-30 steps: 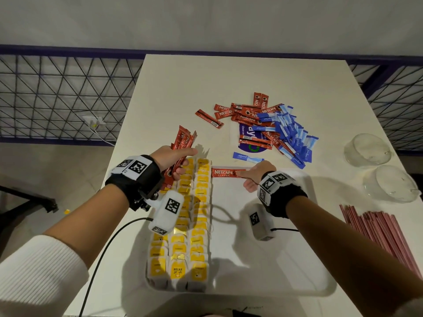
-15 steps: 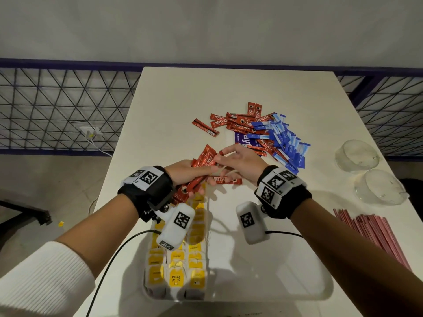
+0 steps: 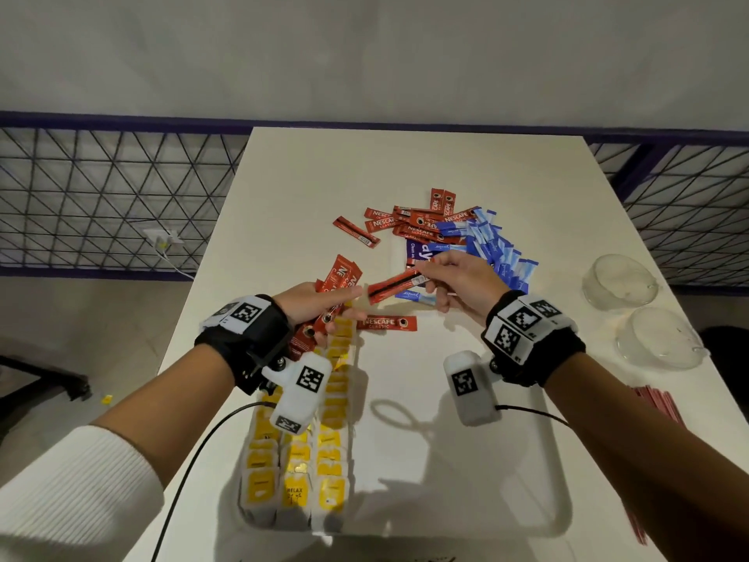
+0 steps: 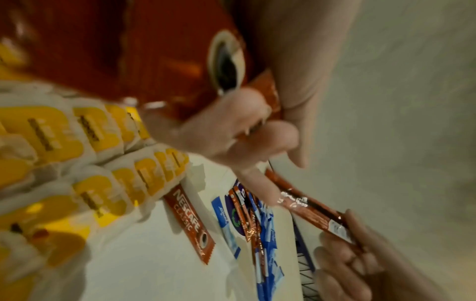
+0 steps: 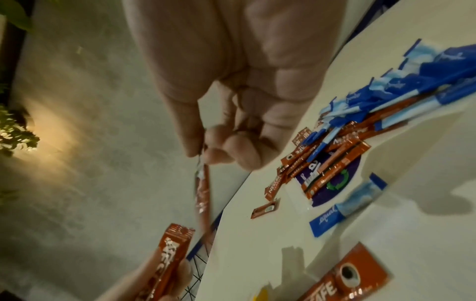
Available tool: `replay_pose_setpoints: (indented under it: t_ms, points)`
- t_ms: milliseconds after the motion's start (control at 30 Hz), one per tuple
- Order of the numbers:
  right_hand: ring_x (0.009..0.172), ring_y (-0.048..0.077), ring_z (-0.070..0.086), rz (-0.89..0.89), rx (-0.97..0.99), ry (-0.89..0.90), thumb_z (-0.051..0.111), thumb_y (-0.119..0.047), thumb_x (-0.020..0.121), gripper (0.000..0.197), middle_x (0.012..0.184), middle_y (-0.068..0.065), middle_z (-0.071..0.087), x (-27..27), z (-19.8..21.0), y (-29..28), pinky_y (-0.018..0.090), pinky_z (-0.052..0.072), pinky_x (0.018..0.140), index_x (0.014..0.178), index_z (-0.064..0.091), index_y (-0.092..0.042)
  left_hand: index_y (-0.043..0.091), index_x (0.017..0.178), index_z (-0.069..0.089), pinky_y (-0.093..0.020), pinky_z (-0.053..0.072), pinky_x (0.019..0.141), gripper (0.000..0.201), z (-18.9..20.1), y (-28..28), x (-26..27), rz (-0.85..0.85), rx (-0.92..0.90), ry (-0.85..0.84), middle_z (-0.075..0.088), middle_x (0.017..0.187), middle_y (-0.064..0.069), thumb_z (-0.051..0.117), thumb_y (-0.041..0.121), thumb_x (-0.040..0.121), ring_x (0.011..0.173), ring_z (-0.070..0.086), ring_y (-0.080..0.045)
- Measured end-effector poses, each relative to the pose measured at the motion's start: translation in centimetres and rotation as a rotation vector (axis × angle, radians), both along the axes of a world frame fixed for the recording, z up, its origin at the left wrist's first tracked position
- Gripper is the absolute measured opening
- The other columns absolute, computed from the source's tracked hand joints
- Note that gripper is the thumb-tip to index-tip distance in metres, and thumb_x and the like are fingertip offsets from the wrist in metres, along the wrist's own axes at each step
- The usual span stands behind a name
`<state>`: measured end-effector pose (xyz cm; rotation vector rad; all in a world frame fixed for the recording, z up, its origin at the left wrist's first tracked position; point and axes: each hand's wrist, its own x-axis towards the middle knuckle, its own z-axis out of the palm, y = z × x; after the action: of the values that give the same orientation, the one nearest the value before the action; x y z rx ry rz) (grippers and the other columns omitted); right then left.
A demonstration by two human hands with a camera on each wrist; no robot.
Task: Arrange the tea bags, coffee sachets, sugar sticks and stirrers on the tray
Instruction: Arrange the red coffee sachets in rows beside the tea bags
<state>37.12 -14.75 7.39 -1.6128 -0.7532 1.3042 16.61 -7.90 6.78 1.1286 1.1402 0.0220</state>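
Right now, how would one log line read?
left hand: holds coffee sachet bundle | right hand: pinches single coffee sachet | tea bags: on tray

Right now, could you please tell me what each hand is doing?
Left hand: closed, grips a bundle of red Nescafe coffee sachets.
Right hand: closed, pinches a single red coffee sachet by its end.

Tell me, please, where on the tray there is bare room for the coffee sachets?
The tray lies bare right of the tea bag rows, out to its right rim. Its left side is packed. One coffee sachet lies at its far edge.
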Motion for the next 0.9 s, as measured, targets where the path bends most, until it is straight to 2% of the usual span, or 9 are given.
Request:
replay_pose_setpoints:
  t_ms: [133,200,300,367,500,600,700,833,900]
  points:
    - [0.045,0.008,0.045,0.133,0.017,-0.300,0.058,-0.014,0.089,0.025,0.061,0.002,0.051,-0.8,0.4,0.0,0.023,0.039,0.049,0.066,0.047,-0.015,0.012,0.066,0.069,-0.015,0.033,0.035,0.036,-0.1,-0.1,1.0,0.012,-0.002,-0.002,0.055,0.051,0.000,0.064,0.045,0.080,0.033,0.035,-0.009]
    - [0.051,0.010,0.044,0.253,0.031,-0.431,0.056,-0.016,0.089,0.029,0.060,0.000,0.049,-1.9,0.1,-0.3,0.021,0.037,0.053,0.062,0.045,-0.016,0.012,0.070,0.062,-0.015,0.035,0.038,0.039,0.0,-0.4,2.0,-0.017,0.017,0.009,0.058,0.053,0.000,0.065,0.051,0.073,0.034,0.038,-0.010]
    - [0.063,0.016,0.048,0.313,0.094,-0.413,0.063,-0.020,0.085,0.029,0.070,0.005,0.052,-3.0,-0.5,-0.6,0.025,0.038,0.059,0.062,0.046,-0.018,0.012,0.072,0.058,-0.013,0.034,0.036,0.045,-0.2,-0.8,3.3,-0.047,0.019,0.004,0.047,0.043,0.001,0.062,0.057,0.071,0.031,0.038,-0.010]
    - [0.066,0.011,0.045,0.345,0.125,-0.440,0.070,-0.022,0.080,0.023,0.077,0.001,0.049,-2.8,-0.6,-0.6,0.026,0.036,0.063,0.065,0.052,-0.021,0.013,0.073,0.060,-0.012,0.032,0.034,0.044,-0.4,-0.9,3.6,-0.033,-0.009,-0.048,0.044,0.042,0.001,0.063,0.057,0.065,0.030,0.036,-0.010]
    - [0.073,0.008,0.048,0.366,0.171,-0.443,0.068,-0.013,0.080,0.007,0.096,0.001,0.051,-1.2,-0.8,-0.7,0.016,0.039,0.062,0.083,0.066,-0.020,0.007,0.084,0.060,-0.013,0.030,0.033,0.025,-1.1,-0.8,3.5,0.031,-0.061,-0.119,0.042,0.041,0.000,0.070,0.029,0.077,0.029,0.033,-0.009]
    - [0.088,0.007,0.047,0.327,0.143,-0.484,0.067,-0.013,0.082,0.016,0.100,-0.006,0.052,0.5,-1.5,-0.5,0.007,0.036,0.069,0.097,0.066,-0.019,0.008,0.101,0.056,-0.012,0.030,0.032,0.031,-1.7,-0.8,3.6,0.104,-0.030,-0.163,0.046,0.046,-0.002,0.071,0.016,0.075,0.030,0.035,-0.007]
    - [0.099,0.009,0.046,0.383,0.077,-0.510,0.063,-0.018,0.086,0.024,0.109,-0.003,0.053,1.9,-1.8,-0.2,0.015,0.035,0.082,0.110,0.064,-0.014,0.014,0.098,0.058,-0.013,0.029,0.031,0.013,-1.7,-0.8,3.7,0.130,-0.019,-0.177,0.044,0.043,-0.002,0.056,0.008,0.088,0.029,0.034,-0.007]
    - [0.071,0.006,0.050,0.427,0.004,-0.466,0.055,-0.013,0.091,0.020,0.083,-0.009,0.054,2.7,-1.9,-0.5,0.018,0.041,0.068,0.109,0.064,-0.007,0.010,0.096,0.058,-0.015,0.031,0.031,0.008,-1.4,-0.8,4.0,0.083,0.016,-0.114,0.046,0.039,-0.001,0.058,0.011,0.087,0.028,0.036,-0.008]
    - [0.059,0.007,0.051,0.397,-0.026,-0.404,0.055,-0.011,0.091,0.018,0.073,-0.003,0.056,3.0,-2.2,-0.6,0.019,0.044,0.063,0.106,0.063,-0.006,0.008,0.086,0.060,-0.015,0.033,0.033,0.010,-1.3,-0.7,4.1,0.066,0.039,-0.050,0.048,0.039,-0.001,0.062,0.018,0.086,0.028,0.038,-0.009]
